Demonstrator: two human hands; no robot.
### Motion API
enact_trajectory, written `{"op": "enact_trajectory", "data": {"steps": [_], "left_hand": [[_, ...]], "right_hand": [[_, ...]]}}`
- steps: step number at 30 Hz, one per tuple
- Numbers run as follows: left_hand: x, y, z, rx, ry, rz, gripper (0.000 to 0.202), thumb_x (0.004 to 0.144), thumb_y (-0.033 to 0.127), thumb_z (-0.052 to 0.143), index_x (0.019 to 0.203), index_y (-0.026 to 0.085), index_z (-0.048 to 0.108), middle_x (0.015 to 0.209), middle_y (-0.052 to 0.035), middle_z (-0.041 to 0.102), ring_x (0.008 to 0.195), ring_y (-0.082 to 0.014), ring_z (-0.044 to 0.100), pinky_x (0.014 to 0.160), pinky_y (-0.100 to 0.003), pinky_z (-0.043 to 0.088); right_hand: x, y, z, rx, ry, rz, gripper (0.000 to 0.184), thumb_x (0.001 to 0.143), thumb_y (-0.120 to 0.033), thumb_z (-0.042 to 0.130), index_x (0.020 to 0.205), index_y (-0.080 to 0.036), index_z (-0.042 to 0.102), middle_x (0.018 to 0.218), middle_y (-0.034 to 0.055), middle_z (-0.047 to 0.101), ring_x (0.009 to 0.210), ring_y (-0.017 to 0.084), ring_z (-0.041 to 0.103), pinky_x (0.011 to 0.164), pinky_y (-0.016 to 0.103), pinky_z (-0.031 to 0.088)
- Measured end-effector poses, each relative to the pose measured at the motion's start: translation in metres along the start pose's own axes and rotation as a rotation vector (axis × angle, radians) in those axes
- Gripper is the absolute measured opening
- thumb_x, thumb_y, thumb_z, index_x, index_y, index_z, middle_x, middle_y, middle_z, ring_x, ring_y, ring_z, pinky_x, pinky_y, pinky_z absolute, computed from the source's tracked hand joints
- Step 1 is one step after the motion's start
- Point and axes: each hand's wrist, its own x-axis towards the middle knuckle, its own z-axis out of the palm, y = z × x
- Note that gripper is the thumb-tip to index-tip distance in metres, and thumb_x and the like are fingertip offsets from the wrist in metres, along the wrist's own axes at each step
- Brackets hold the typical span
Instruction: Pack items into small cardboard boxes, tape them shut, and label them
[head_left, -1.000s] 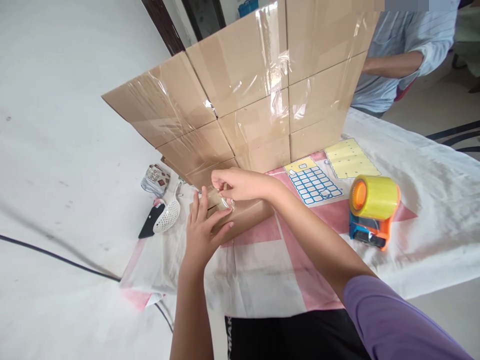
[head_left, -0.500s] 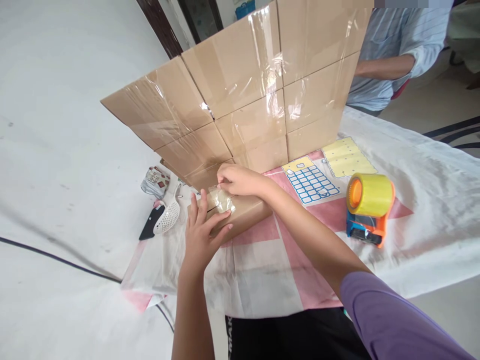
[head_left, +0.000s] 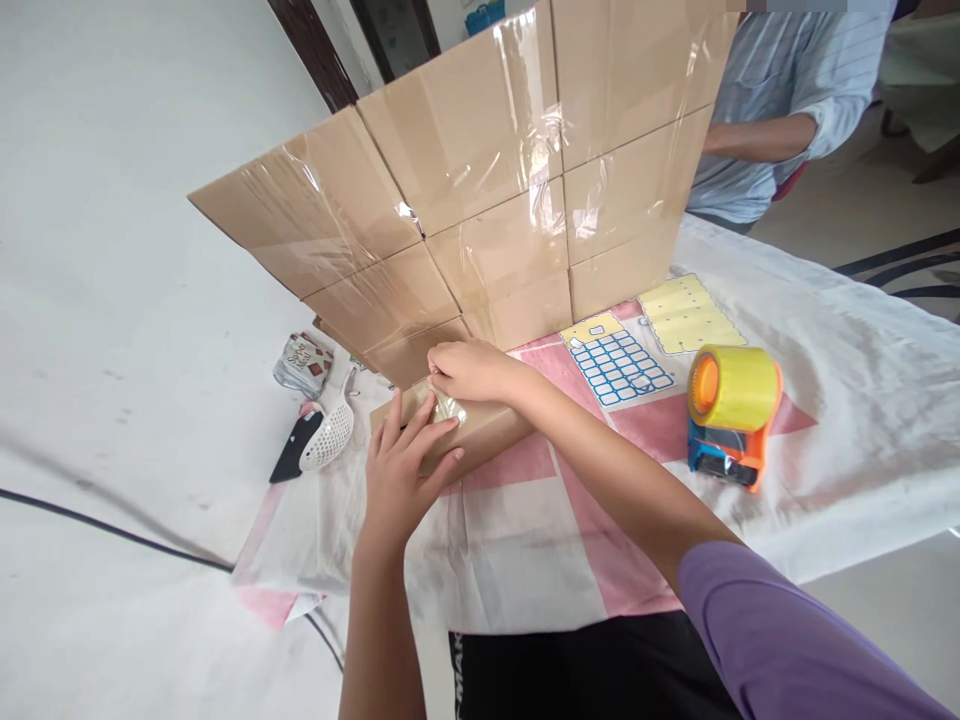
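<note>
Carton point(head_left: 491, 432) looks light, stiff but crushable, best held by its edges; left grip point(head_left: 401, 465) splayed on it, right grip point(head_left: 478, 370) curled at clear tape point(head_left: 450, 406), can't tell if pinching.

low carton point(head_left: 487, 430): 1 | tape dispenser point(head_left: 733, 432): 1 | perforated item point(head_left: 330, 436): 1 | packet point(head_left: 304, 362): 1

A packet point(head_left: 303, 363) at left carries the word "Super" on my remote feed, above a second word that seems to begin with M, its other letters too small for me to read with certainty. In the foreground, I make out "MAK" in white letters point(head_left: 460, 662) running up the edge of black clothing point(head_left: 577, 668).
</note>
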Motion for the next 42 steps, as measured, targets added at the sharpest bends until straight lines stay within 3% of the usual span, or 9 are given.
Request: {"op": "enact_trajectory", "data": {"steps": [5, 10, 16, 20, 25, 31, 33, 38, 42], "left_hand": [[-0.002, 0.000, 0.001, 0.008, 0.017, 0.012, 0.027, 0.096, 0.042, 0.062, 0.117, 0.027, 0.071, 0.152, -0.0066, 0.056, 0.155, -0.0364, 0.028, 0.111, -0.054, 0.041], [-0.004, -0.003, 0.003, -0.002, 0.000, -0.043, 0.033, 0.096, 0.045, 0.062, 0.121, 0.027, 0.072, 0.168, -0.0114, 0.030, 0.155, -0.0405, 0.024, 0.113, -0.058, 0.039], [-0.002, -0.005, 0.004, -0.026, -0.045, -0.099, 0.037, 0.097, 0.050, 0.059, 0.126, 0.029, 0.071, 0.160, -0.0113, 0.045, 0.155, -0.0373, 0.026, 0.117, -0.059, 0.036], [0.001, -0.006, 0.004, -0.042, -0.060, -0.122, 0.039, 0.096, 0.050, 0.058, 0.128, 0.031, 0.069, 0.156, -0.0098, 0.051, 0.155, -0.0364, 0.029, 0.117, -0.059, 0.036], [0.001, -0.005, 0.004, -0.051, -0.047, -0.114, 0.036, 0.096, 0.048, 0.060, 0.128, 0.032, 0.070, 0.156, -0.0086, 0.051, 0.154, -0.0358, 0.031, 0.117, -0.059, 0.037], [-0.003, 0.004, 0.000, -0.060, 0.045, -0.092, 0.030, 0.094, 0.040, 0.065, 0.122, 0.030, 0.073, 0.173, 0.0011, -0.004, 0.158, -0.0390, 0.016, 0.118, -0.058, 0.036], [-0.004, 0.005, -0.001, -0.042, 0.060, -0.062, 0.031, 0.094, 0.038, 0.065, 0.124, 0.030, 0.072, 0.173, 0.0001, 0.003, 0.158, -0.0387, 0.015, 0.118, -0.059, 0.036], [-0.002, 0.000, 0.002, -0.009, 0.043, 0.035, 0.032, 0.096, 0.035, 0.063, 0.127, 0.029, 0.068, 0.151, -0.0044, 0.057, 0.151, -0.0332, 0.036, 0.117, -0.056, 0.039], [0.000, -0.004, 0.005, -0.013, 0.021, 0.055, 0.035, 0.097, 0.035, 0.060, 0.131, 0.028, 0.065, 0.144, -0.0035, 0.064, 0.145, -0.0310, 0.046, 0.115, -0.054, 0.040]], "right_hand": [[-0.001, -0.002, 0.000, -0.036, -0.004, 0.007, 0.020, 0.101, -0.021, 0.043, 0.094, -0.015, 0.060, 0.105, 0.0103, 0.071, 0.091, 0.024, 0.064, 0.068, 0.033, 0.034], [-0.001, 0.004, 0.003, 0.094, 0.048, -0.093, 0.016, 0.102, -0.022, 0.043, 0.091, -0.018, 0.054, 0.101, 0.0069, 0.066, 0.088, 0.021, 0.059, 0.071, 0.031, 0.036], [0.005, 0.014, 0.006, 0.430, 0.087, -0.262, 0.015, 0.096, -0.015, 0.045, 0.082, -0.020, 0.047, 0.088, 0.0021, 0.059, 0.081, 0.017, 0.053, 0.074, 0.030, 0.039], [0.009, 0.018, 0.007, 0.661, 0.110, -0.294, 0.013, 0.096, -0.022, 0.050, 0.084, -0.019, 0.051, 0.085, 0.0004, 0.058, 0.077, 0.016, 0.051, 0.073, 0.029, 0.041], [0.009, 0.017, 0.005, 0.683, 0.088, -0.270, 0.012, 0.096, -0.021, 0.051, 0.084, -0.018, 0.053, 0.084, 0.0001, 0.058, 0.077, 0.015, 0.052, 0.074, 0.029, 0.040], [0.006, 0.013, 0.007, 0.464, 0.157, -0.252, 0.016, 0.097, -0.018, 0.047, 0.081, -0.020, 0.047, 0.082, -0.0011, 0.056, 0.078, 0.016, 0.051, 0.072, 0.028, 0.036], [0.005, 0.012, 0.009, 0.387, 0.169, -0.232, 0.016, 0.098, -0.020, 0.047, 0.082, -0.020, 0.048, 0.083, -0.0011, 0.057, 0.080, 0.016, 0.052, 0.072, 0.028, 0.035], [0.004, 0.011, 0.010, 0.146, 0.134, -0.118, 0.015, 0.099, -0.021, 0.046, 0.087, -0.019, 0.055, 0.094, 0.0038, 0.062, 0.084, 0.018, 0.057, 0.068, 0.029, 0.034], [0.005, 0.007, 0.011, -0.064, 0.078, -0.031, 0.014, 0.100, -0.021, 0.048, 0.095, -0.019, 0.061, 0.106, 0.0090, 0.066, 0.095, 0.024, 0.064, 0.075, 0.033, 0.042]]}}
